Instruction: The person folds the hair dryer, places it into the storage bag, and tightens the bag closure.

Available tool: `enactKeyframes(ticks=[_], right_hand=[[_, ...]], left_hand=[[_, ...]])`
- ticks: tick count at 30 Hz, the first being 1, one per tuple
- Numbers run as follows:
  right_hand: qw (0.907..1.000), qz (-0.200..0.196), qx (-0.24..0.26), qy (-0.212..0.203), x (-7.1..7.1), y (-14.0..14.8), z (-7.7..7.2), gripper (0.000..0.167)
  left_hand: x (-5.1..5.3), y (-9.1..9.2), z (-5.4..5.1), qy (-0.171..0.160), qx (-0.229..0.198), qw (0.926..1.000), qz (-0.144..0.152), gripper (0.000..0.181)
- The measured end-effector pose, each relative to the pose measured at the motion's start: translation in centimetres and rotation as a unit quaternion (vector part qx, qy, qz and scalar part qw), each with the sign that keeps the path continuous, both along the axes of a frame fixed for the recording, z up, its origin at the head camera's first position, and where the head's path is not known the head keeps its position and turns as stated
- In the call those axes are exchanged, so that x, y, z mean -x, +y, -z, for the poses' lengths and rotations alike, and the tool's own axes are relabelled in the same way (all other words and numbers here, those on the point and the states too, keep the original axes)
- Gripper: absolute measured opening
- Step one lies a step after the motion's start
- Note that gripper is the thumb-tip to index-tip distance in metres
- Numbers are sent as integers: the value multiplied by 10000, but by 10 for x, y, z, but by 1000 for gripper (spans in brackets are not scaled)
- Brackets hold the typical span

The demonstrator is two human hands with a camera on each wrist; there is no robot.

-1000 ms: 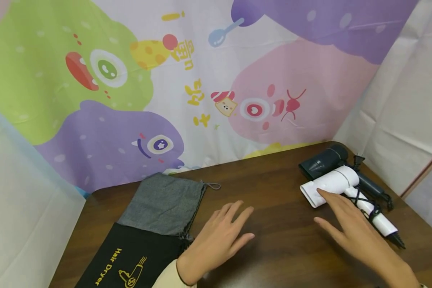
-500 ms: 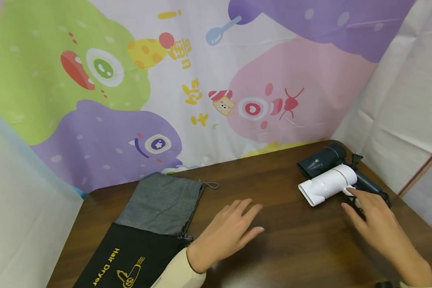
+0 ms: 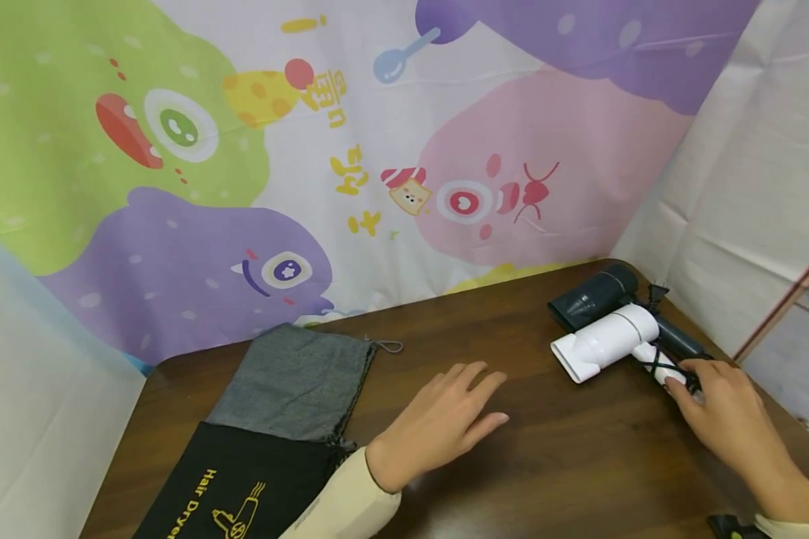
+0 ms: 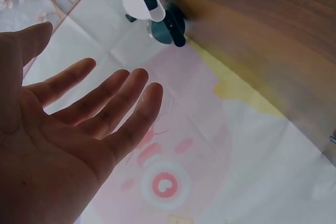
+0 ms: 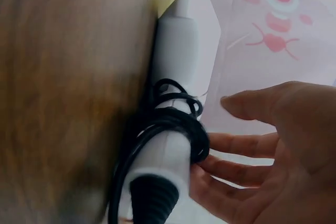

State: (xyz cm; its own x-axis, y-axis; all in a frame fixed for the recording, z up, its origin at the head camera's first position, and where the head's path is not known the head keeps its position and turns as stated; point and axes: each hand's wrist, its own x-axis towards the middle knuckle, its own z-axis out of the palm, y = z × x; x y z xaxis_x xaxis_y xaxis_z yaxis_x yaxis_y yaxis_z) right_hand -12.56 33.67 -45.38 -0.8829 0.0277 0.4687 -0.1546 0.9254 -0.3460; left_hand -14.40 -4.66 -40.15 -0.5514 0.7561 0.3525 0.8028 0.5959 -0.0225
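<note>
At the right of the head view lies a white hair dryer, its black cord wound round the handle. My right hand is at that handle. In the right wrist view its fingers reach behind the handle at the cord, while the thumb stays apart from it. A dark hair dryer lies just behind the white one. My left hand hovers over the table with loosely spread fingers and holds nothing; the left wrist view shows its bare palm.
A grey drawstring pouch and a black pouch printed "Hair Dryer" lie at the left of the brown table. A cartoon cloth hangs behind. A small black object shows at the lower right edge.
My right hand has moved right and down from above the white dryer's body to its handle. My left hand has drifted slightly right. The view has turned a little rightward.
</note>
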Motion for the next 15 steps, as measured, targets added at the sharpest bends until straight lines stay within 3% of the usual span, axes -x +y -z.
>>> enactKeyframes(ticks=[8, 15], right_hand=[[9967, 367, 56, -720, 0, 12, 4, 42], [9893, 271, 26, -1430, 0, 21, 5, 55]], left_hand=[[11, 13, -1, -107, 244, 9996, 78, 49], [22, 31, 3, -175, 397, 9989, 203, 49]])
